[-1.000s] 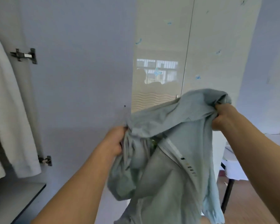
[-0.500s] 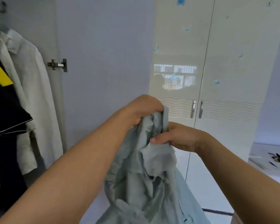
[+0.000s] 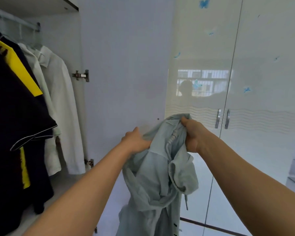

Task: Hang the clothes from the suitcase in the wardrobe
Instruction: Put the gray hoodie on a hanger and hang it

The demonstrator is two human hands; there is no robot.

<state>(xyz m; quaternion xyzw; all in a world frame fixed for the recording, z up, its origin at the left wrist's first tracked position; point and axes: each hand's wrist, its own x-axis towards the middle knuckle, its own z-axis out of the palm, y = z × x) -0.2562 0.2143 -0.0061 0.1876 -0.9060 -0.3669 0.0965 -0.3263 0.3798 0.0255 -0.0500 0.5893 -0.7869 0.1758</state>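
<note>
White wardrobe doors [image 3: 245, 65] fill the frame; at lower centre our left hand [image 3: 136, 142] and right hand [image 3: 192, 135] clutch a limp pale-green cotton hoodie [image 3: 153, 176], best held by its shoulders.

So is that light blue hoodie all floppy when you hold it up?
Probably yes: the hoodie sags in folds below the left hand and right hand gripping it. It looks fairly light. Its dangling drawstring would likely swing.

Soft, cool daylight fills the view, and nothing looks harsh or dim. The glossy wardrobe doors [image 3: 228, 92] ahead of me throw back a bright window reflection [image 3: 203, 82] with a dark silhouette in it. My forearms sit in mild shade. The black garment [image 3: 12, 116] at left loses detail. Edges bow from the wide lens; the whole frame is slightly soft.
</note>
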